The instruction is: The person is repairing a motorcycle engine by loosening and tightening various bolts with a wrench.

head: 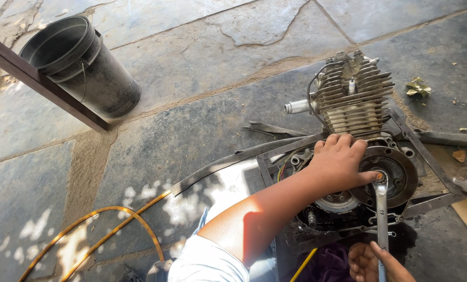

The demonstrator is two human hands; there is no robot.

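Observation:
A small motorcycle engine sits on a metal frame point(437, 138) on the stone floor, its finned cylinder point(353, 99) at the far side. My left hand point(340, 162) lies over the round flywheel point(404, 175), fingers curled on its upper edge and thumb beside the centre nut. A steel spanner point(381, 209) sits on that nut, its handle pointing towards me. My right hand point(374, 261) grips the handle's near end at the bottom edge of the view.
A black bucket point(82, 68) stands at the far left behind a dark slanting metal bar point(40, 81). A yellow hose point(108, 230) loops across the floor at the near left. Purple cloth point(332, 258) lies under the engine. Dry leaves point(417, 87) lie to the right.

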